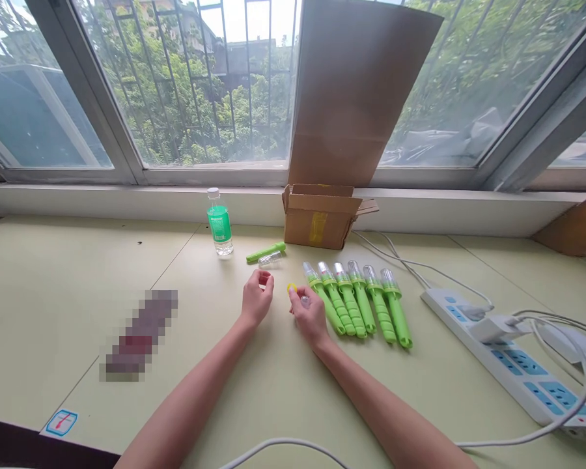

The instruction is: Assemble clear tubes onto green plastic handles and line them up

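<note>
My right hand (310, 316) is closed, with a small yellow ring-like piece (292, 287) at its fingertips. A small clear rounded piece (305, 301) also shows among those fingers. Just to the left, my left hand (258, 298) has its fingers curled into a pinch; whatever they hold, if anything, is hidden. Beyond it lie a loose green handle (265, 253) and a clear ribbed cap (270, 259), side by side. Right of my right hand, several green sticks with clear caps (357, 299) lie in a row, their capped ends pointing away from me.
A water bottle (219, 223) with a green label stands at the back, left of an open cardboard box (321, 218). On the right is a white power strip (508, 365) with plugs and cables. A blurred dark patch (141, 335) covers something at left.
</note>
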The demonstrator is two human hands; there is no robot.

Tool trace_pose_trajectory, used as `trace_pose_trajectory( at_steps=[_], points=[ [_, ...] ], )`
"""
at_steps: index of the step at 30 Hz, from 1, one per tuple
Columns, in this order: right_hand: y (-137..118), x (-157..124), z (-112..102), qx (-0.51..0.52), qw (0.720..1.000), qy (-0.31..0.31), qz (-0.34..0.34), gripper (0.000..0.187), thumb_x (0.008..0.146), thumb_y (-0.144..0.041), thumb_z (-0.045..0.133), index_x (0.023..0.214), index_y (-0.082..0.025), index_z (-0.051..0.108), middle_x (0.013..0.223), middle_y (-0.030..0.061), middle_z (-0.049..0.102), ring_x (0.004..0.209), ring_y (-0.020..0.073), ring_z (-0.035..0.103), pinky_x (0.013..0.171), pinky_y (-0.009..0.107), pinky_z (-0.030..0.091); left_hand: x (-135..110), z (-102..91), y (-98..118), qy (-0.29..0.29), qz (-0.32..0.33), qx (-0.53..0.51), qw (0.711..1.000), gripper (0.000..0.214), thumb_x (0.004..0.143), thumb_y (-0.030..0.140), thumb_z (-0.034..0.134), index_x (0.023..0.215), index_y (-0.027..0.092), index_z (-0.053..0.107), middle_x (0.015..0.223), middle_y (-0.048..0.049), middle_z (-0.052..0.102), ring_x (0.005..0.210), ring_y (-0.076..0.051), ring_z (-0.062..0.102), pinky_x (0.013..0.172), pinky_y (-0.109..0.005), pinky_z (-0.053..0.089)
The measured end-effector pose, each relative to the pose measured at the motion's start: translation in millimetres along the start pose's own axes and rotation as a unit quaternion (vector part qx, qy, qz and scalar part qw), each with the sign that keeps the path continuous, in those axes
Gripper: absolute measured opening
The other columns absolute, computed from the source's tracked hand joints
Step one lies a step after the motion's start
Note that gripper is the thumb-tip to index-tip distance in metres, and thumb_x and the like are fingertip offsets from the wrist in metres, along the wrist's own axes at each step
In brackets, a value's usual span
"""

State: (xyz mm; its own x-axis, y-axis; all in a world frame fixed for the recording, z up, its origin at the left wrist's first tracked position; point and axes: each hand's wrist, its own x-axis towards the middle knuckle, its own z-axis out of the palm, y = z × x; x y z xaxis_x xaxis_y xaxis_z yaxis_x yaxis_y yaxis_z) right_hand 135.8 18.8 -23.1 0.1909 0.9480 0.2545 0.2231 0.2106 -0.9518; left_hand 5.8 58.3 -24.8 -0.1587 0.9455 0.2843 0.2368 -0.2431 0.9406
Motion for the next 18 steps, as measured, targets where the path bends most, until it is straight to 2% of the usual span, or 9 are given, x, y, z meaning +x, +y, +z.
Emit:
trace_pose_trajectory(
  at_steps=[8,12,15,18],
  points=[
    [1,0,0,0.007,1.0,0.006,-0.002,0.042,0.077,-0.06,0.053,0.068,-0.019,0.055,0.052,-0.0003,0.053,0.048,0.0144,0.05,0.048,0.026,0.039,11,1.4,-7,-0.009,0.022,0.041,0.999,0.014,0.077,0.034,0.058,0.081,0.02,0.058,0.082,-0.005,0.061,0.073,-0.018,0.057,0.069,-0.032,0.044],
    [3,1,1,0.019,1.0,-0.004,0.005,0.041,0.076,-0.06,0.054,0.07,-0.019,0.055,0.054,0.0,0.055,0.048,0.0148,0.05,0.047,0.026,0.04,21,0.3,-9,-0.015,0.056,0.09,0.994,0.012,0.078,0.031,0.056,0.084,0.02,0.057,0.085,-0.0062,0.061,0.076,-0.02,0.057,0.073,-0.035,0.044],
    [6,2,1,0.029,0.999,-0.011,0.014,0.04,0.076,-0.059,0.056,0.075,-0.019,0.058,0.056,0.0002,0.055,0.048,0.0147,0.051,0.045,0.026,0.041,32,-3.6,-10,-0.014,0.096,0.157,0.983,0.012,0.08,0.027,0.053,0.088,0.02,0.057,0.091,-0.0081,0.061,0.085,-0.022,0.057,0.079,-0.037,0.043],
    [7,1,1,0.031,0.999,-0.017,0.014,0.038,0.076,-0.056,0.057,0.076,-0.018,0.059,0.058,0.0006,0.055,0.048,0.0146,0.052,0.045,0.025,0.042,44,-9.6,-13,-0.01,0.109,0.271,0.956,0.021,0.081,0.021,0.047,0.1,0.018,0.056,0.103,-0.0116,0.06,0.1,-0.026,0.054,0.085,-0.04,0.041]
  ],
)
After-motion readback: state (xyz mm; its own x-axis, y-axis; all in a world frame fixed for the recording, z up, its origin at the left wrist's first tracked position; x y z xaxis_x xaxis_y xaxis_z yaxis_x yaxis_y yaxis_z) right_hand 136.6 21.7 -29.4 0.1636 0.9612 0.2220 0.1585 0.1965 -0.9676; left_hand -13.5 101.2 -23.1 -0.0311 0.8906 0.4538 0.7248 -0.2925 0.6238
